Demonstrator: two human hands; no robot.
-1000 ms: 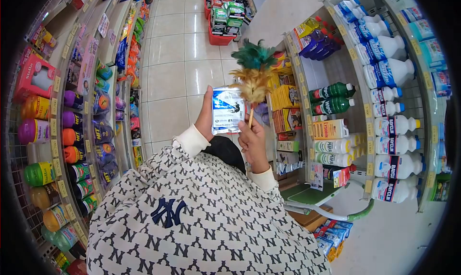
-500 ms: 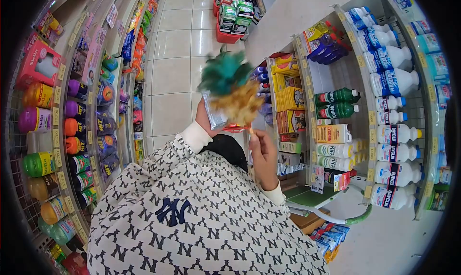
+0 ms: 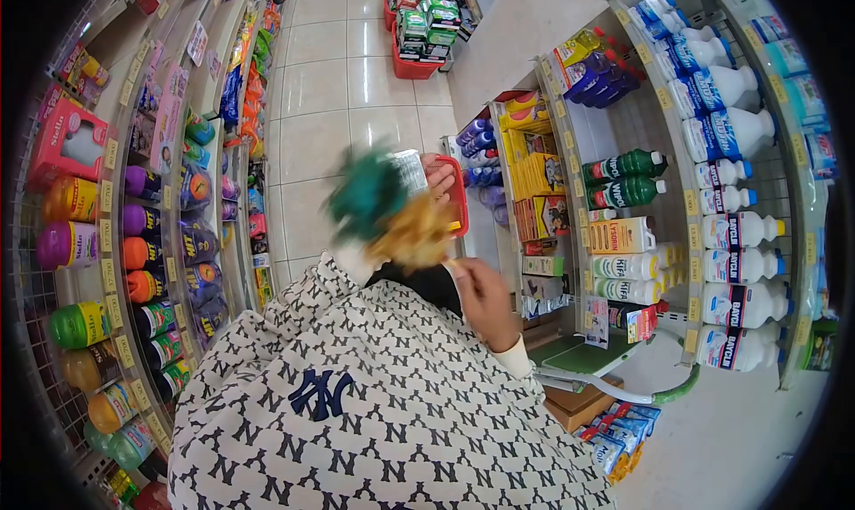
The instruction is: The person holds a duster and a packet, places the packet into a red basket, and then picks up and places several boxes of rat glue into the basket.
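Fingers (image 3: 465, 277) of right hand (image 3: 486, 301) around feather duster (image 3: 392, 212) handle

Bright, even store light from overhead; the pale floor tiles (image 3: 312, 136) carry soft white glare, strongest far up the aisle; shadows are faint; the fisheye lens bows the left shelves (image 3: 116, 243) and right shelves (image 3: 686, 198) into curves, and a black ring closes the corners; the feather duster (image 3: 383, 212) is smeared by motion blur, while the white bottles (image 3: 735, 243) and the patterned sweater (image 3: 374, 403) read crisp.
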